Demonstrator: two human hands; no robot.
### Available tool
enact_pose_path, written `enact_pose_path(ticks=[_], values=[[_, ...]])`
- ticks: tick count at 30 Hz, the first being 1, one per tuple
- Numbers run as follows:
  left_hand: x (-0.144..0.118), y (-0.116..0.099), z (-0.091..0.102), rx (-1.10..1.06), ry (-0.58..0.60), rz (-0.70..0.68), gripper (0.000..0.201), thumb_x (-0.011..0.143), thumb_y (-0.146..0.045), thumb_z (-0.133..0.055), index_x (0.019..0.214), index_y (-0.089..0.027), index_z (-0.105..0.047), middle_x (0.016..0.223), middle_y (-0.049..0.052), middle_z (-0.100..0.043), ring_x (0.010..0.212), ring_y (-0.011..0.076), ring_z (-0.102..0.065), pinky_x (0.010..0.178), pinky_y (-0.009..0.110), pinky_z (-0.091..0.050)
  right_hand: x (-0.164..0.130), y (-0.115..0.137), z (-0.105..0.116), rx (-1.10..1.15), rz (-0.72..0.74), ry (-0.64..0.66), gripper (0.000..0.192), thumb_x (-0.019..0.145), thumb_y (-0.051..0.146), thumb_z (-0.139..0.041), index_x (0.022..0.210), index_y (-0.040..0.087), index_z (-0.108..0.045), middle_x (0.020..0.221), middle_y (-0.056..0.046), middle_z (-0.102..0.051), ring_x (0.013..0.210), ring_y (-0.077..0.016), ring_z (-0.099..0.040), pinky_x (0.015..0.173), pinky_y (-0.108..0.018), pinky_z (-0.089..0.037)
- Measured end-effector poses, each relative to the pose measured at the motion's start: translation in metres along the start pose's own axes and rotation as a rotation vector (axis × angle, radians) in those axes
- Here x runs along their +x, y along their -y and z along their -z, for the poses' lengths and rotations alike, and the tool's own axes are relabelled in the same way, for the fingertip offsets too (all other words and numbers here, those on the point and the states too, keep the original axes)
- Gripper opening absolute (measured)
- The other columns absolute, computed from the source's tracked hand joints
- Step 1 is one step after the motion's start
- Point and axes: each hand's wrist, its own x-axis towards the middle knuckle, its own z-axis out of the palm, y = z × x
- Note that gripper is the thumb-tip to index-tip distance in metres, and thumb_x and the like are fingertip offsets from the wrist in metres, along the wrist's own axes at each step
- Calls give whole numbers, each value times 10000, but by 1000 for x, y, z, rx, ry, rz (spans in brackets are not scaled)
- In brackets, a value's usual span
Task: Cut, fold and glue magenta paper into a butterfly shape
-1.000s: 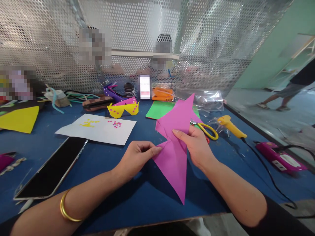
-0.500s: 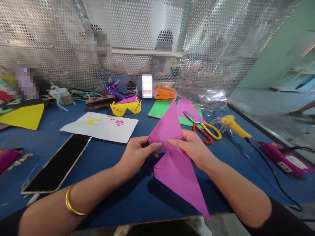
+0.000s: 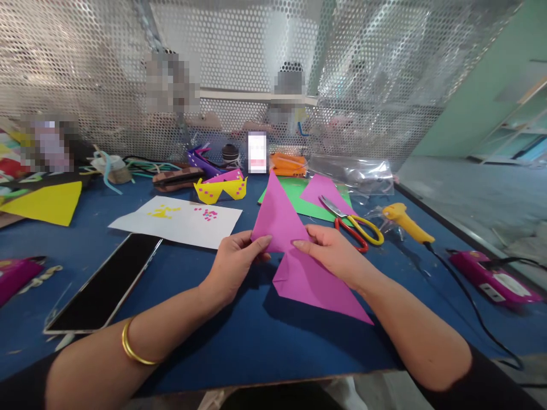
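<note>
folded paper [image 3: 299, 250] on table [image 3: 239, 341], centre, between left hand [image 3: 233, 267] and right hand [image 3: 337, 256] | phone [image 3: 102, 285] left | sheet [image 3: 175, 221] far-left | scissors [image 3: 352, 223] right, glue gun [image 3: 405, 222] further right

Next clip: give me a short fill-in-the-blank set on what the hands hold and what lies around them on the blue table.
1. The left hand and the right hand both pinch a folded sheet of ____ paper.
2. The scissors with one yellow and one red handle lie to the ____ of the right hand.
3. A gold bangle sits on the ____ wrist.
4. The black-screened phone lies flat on the ____ table.

Missing words: pink; right; left; blue
</note>
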Motion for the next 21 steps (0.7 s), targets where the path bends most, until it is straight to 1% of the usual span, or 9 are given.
enact_pose_path(ticks=[3, 5, 9, 11, 14, 16, 18, 20, 21], values=[[3, 0, 2, -13, -25, 4, 364, 689, -535, -788, 690, -184, -687, 632, 7, -633, 601, 117, -528, 624, 269, -444, 2, 0, 3, -11, 34, -42, 226, 763, 437, -721, 777, 217, -670, 729, 12, -665, 671, -167, -593, 625, -305, -472], [3, 0, 3, -26, -20, 11, 395, 701, -568, -774, 677, -189, -666, 634, 7, -630, 613, 116, -537, 623, 262, -440, 3, -3, 3, -7, 54, -89, 243, 764, 453, -709, 780, 215, -663, 703, 19, -643, 633, -153, -558, 599, -293, -445], [0, -1, -2, -39, 73, 67, 430, 644, -578, -816, 768, -178, -718, 717, 28, -672, 647, 129, -573, 627, 264, -456, 6, -12, -2, 0, 106, -170, 287, 792, 497, -660, 745, 216, -626, 692, 19, -614, 625, -148, -524, 577, -282, -417], [-3, 0, -5, -36, 94, 101, 458, 620, -587, -827, 761, -163, -726, 694, 27, -664, 619, 125, -555, 593, 259, -438, 6, -15, -6, -9, 128, -185, 328, 818, 513, -629, 682, 217, -585, 641, 30, -558, 604, -137, -483, 544, -267, -381], [-3, 3, -6, -30, 59, 127, 498, 606, -630, -815, 693, -156, -689, 659, 23, -648, 588, 119, -531, 552, 248, -403, 3, -16, -13, -20, 140, -154, 400, 844, 534, -599, 608, 219, -528, 568, 42, -485, 554, -126, -438, 504, -259, -354], [-1, 4, -5, -22, 17, 127, 505, 599, -633, -818, 634, -167, -626, 610, -1, -609, 554, 108, -499, 524, 239, -371, 2, -15, -16, -14, 141, -112, 433, 853, 556, -584, 587, 219, -524, 549, 38, -496, 536, -130, -466, 516, -269, -400], [2, 4, -2, -8, -17, 127, 511, 602, -622, -822, 597, -179, -567, 561, -23, -560, 520, 99, -467, 496, 232, -332, 2, -13, -14, -4, 144, -99, 453, 870, 589, -543, 610, 219, -560, 563, 20, -554, 538, -147, -527, 536, -289, -447], [4, 5, 1, 4, -36, 130, 501, 615, -607, -822, 601, -182, -557, 553, -25, -550, 512, 101, -468, 485, 230, -316, 5, -12, -9, -1, 162, -152, 414, 860, 599, -548, 715, 219, -625, 642, -5, -642, 583, -171, -598, 563, -308, -480], [5, 5, 2, 7, -43, 133, 493, 622, -599, -822, 608, -182, -560, 557, -24, -551, 513, 102, -470, 483, 228, -312, 8, -12, -5, -3, 179, -203, 370, 826, 585, -602, 788, 220, -649, 704, -16, -680, 629, -182, -630, 594, -317, -497]])
